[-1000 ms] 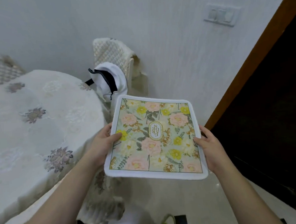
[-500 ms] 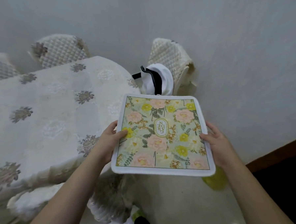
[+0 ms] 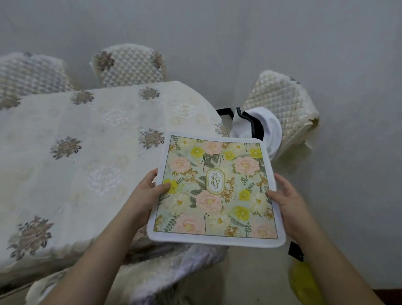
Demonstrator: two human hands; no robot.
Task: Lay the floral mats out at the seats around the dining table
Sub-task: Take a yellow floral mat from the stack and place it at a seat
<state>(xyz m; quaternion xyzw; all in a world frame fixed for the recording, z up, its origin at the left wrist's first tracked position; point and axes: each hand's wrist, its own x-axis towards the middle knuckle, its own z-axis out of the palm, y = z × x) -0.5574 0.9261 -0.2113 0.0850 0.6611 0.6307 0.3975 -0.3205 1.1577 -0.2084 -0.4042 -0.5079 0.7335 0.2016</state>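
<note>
A square floral mat (image 3: pixel 215 191) with a white border sits in the lower centre-right of the frame, held up off the table between both hands. The left hand (image 3: pixel 143 197) grips its left edge, thumb curled over the printed top and the other fingers tucked beneath. The right hand (image 3: pixel 288 199) holds the right edge near the lower corner, thumb on top and fingers wrapped under and along the side. The mat is roughly level, its upper left corner overlapping the rounded end of the dining table (image 3: pixel 84 163), which fills the left half of the frame under a cream cloth with embroidered flowers. Three quilted chair backs show: one at upper left (image 3: pixel 26 73), one at upper centre (image 3: pixel 130 65), one right of centre (image 3: pixel 283 106). A white cloth with dark trim (image 3: pixel 264 128) is draped just above the mat's upper right corner, against that right chair. A yellow object (image 3: pixel 304 284) lies blurred at lower right, under the right forearm.
</note>
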